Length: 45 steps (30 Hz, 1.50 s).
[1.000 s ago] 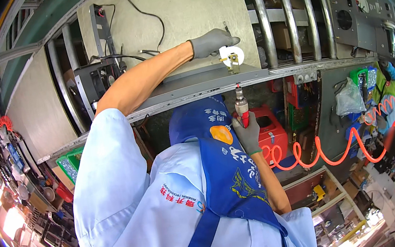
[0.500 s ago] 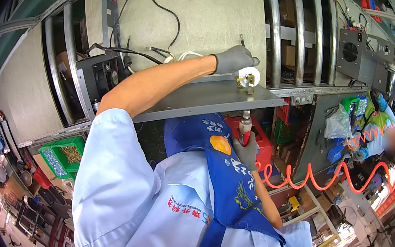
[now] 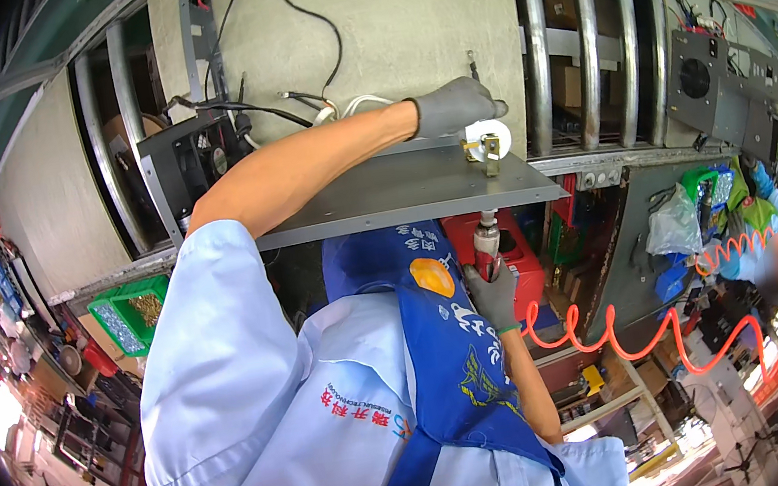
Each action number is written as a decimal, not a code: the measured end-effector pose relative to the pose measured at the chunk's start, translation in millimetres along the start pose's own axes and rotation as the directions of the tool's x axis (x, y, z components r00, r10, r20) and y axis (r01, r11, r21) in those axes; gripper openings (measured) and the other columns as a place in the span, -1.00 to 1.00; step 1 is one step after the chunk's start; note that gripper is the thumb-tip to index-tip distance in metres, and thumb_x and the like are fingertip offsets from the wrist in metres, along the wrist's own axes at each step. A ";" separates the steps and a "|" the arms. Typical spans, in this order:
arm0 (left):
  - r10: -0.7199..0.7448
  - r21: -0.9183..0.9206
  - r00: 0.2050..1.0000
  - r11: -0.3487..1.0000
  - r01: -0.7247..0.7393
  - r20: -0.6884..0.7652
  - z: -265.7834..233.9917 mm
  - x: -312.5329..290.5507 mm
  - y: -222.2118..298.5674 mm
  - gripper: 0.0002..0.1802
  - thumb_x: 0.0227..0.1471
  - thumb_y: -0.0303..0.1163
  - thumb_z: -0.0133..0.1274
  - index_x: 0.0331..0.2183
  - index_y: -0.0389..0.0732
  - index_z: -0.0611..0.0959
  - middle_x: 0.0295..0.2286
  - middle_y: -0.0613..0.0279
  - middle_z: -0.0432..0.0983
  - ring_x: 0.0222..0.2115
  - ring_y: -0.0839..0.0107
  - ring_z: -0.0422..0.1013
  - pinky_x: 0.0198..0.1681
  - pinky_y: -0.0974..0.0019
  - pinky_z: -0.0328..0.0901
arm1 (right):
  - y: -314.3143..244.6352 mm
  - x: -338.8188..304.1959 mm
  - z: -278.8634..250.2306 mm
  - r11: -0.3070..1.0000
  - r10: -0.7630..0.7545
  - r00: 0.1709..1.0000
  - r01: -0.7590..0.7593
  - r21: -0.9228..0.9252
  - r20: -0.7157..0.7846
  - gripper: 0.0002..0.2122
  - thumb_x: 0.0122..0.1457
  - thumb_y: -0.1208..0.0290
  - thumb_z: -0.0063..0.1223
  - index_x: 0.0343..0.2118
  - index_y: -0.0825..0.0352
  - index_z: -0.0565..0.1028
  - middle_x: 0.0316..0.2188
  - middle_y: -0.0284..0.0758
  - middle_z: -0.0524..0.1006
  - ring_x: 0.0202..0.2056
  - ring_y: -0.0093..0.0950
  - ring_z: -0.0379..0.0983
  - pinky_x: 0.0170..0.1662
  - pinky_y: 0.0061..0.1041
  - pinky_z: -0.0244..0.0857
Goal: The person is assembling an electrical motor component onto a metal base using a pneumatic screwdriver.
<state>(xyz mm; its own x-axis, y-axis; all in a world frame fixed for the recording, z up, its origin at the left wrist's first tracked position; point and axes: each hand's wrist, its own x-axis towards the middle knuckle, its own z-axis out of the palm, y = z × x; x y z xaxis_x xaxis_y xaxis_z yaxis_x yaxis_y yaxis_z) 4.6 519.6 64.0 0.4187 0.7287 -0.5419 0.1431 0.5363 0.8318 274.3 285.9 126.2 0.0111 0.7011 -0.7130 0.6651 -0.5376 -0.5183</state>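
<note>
My left hand [image 3: 454, 106], in a grey glove, reaches across a dark grey metal panel [image 3: 362, 195]. Its fingers are closed just behind a white round part [image 3: 491, 140] with a small brass-coloured bracket; whatever they grip is hidden. Below the panel's near edge, my right hand [image 3: 493, 294], also gloved, is wrapped around a red and silver air screwdriver [image 3: 486, 241]. The tool points up towards the panel's underside, beneath the bracket, and its tip is hidden by the panel edge.
An orange coiled air hose [image 3: 610, 331] stretches right from near my right hand. A black fan unit [image 3: 194, 161] with cables stands at the panel's left end. Metal rollers [image 3: 580, 57] flank the pale board [image 3: 416, 10]. Green bins [image 3: 132, 314] hold small hardware. Another person [image 3: 775, 263] is at far right.
The air screwdriver has dropped slightly and stands more upright, its front end now tucked under the panel edge. My left hand stays beside the white round part. The whole view has shifted a little.
</note>
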 end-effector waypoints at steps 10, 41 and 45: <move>-0.167 -0.094 0.986 0.981 0.169 0.028 0.8 -3.7 9.4 -0.65 0.24 -0.11 0.07 -0.35 -0.21 0.67 -0.64 0.49 0.36 -0.71 0.71 0.13 -0.70 0.48 -0.06 | -3.2 2.6 -10.5 0.823 -0.088 0.977 -0.038 0.567 0.192 -0.55 0.11 0.26 0.27 -0.03 0.46 0.48 -0.20 -0.24 0.60 -0.20 -0.53 0.50 -0.14 -0.47 0.37; -0.213 -0.129 0.977 0.968 0.214 0.019 5.8 -2.2 14.6 -0.49 0.28 0.05 -0.08 -0.34 -0.22 0.67 -0.68 0.42 0.31 -0.71 0.62 0.15 -0.68 0.42 0.00 | 28.8 32.0 -26.3 0.497 0.288 0.808 -0.585 0.641 0.514 -0.79 0.27 0.30 -0.14 -0.31 0.29 0.52 -0.55 -0.41 0.52 -0.62 -0.57 0.41 -0.52 -0.62 0.27; -0.196 -0.024 0.980 0.980 0.197 0.007 5.6 -5.0 24.0 -0.47 0.21 0.04 -0.05 -0.56 -0.19 0.57 -0.67 0.35 0.32 -0.70 0.55 0.14 -0.66 0.31 0.04 | 33.5 26.5 -30.0 0.518 0.316 0.801 -0.595 0.615 0.509 -0.76 0.33 0.27 -0.15 -0.24 0.30 0.51 -0.52 -0.42 0.53 -0.59 -0.62 0.43 -0.56 -0.64 0.27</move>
<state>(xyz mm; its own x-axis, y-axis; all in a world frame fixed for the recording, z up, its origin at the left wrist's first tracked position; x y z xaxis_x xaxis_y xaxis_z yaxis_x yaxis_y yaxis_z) 11.0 526.5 87.3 0.3892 0.6059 -0.6938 0.2008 0.6793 0.7059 319.3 300.5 104.1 -0.1606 0.1530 -0.9751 -0.1213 -0.9835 -0.1344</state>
